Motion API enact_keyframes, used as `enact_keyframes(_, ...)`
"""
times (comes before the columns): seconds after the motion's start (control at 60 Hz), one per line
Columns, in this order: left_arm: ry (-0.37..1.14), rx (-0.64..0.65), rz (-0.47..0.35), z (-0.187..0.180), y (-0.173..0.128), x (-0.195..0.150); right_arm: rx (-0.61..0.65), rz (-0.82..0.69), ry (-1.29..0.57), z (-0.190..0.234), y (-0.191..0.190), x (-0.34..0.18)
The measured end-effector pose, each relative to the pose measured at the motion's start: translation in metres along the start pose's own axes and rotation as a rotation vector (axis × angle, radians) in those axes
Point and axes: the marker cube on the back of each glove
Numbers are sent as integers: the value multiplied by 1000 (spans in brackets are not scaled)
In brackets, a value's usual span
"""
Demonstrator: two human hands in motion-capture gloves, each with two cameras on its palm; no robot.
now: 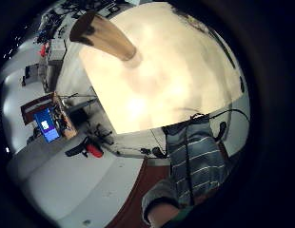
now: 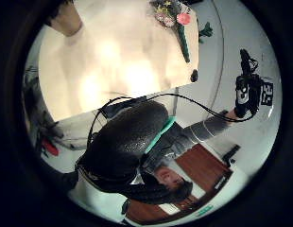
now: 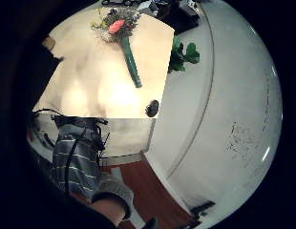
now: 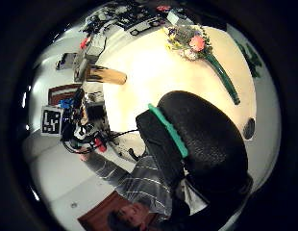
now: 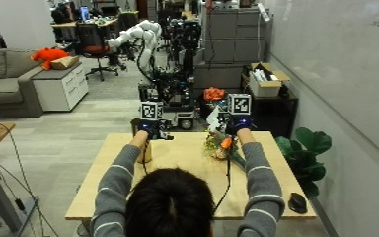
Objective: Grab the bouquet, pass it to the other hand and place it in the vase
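Note:
The bouquet (image 5: 219, 144), mixed flowers with a pink bloom and green-wrapped stems, lies on the wooden table (image 5: 183, 182) right of the middle; it also shows as the bouquet (image 3: 121, 33) and the bouquet (image 4: 197, 45). A tan vase (image 5: 145, 153) stands at the table's left, partly behind the left forearm, and is seen as the vase (image 1: 102, 35). My left hand (image 5: 151, 127) is raised above the vase side and holds nothing. My right hand (image 5: 240, 123) is raised above the bouquet, also holding nothing; its fingers look straight in the left thumb side view, right hand (image 2: 243, 94).
A black mouse (image 5: 297, 202) lies at the table's near right corner. A green plant (image 5: 304, 148) stands on the floor right of the table, by the white wall. Robot equipment and cabinets stand beyond the far edge.

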Motion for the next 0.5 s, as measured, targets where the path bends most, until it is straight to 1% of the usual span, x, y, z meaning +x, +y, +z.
enact_keyframes(0.05,-21,26,-72,2,-13,-9,-31,-57,-8,1,7,-5)
enact_keyframes(0.083,-17,26,-77,3,-11,-10,-29,-94,-9,0,11,-8)
enact_keyframes(0.117,-25,51,-96,3,-15,-14,-8,-104,-5,0,12,-10)
enact_keyframes(0.15,-29,69,-114,3,-16,-17,5,-59,-2,0,10,-9)
enact_keyframes(0.2,-27,81,-125,3,-13,-19,-48,106,2,3,15,-6)
enact_keyframes(0.217,-26,84,-137,3,-14,-21,-62,120,5,3,18,-6)
enact_keyframes(0.267,-16,76,-164,4,-16,-24,-52,24,9,4,14,-9)
enact_keyframes(0.3,-16,87,-173,3,-15,-25,-37,31,11,4,9,-7)
enact_keyframes(0.333,-34,124,-196,1,-15,-28,2,21,12,1,5,-8)
enact_keyframes(0.367,-69,177,-233,0,-22,-34,37,-61,6,0,2,-11)
enact_keyframes(0.383,-72,183,-228,-1,-22,-34,42,-96,2,-1,2,-13)
enact_keyframes(0.417,-48,155,-169,0,-13,-30,35,-117,-1,-1,4,-15)
enact_keyframes(0.433,-27,134,-126,0,-10,-27,21,-96,0,0,5,-14)
enact_keyframes(0.467,10,102,-35,3,-13,-24,-34,7,8,1,10,-12)
enact_keyframes(0.483,17,97,-6,4,-18,-25,-65,59,11,2,13,-10)
enact_keyframes(0.5,10,100,-5,4,-23,-27,-83,84,11,3,14,-10)
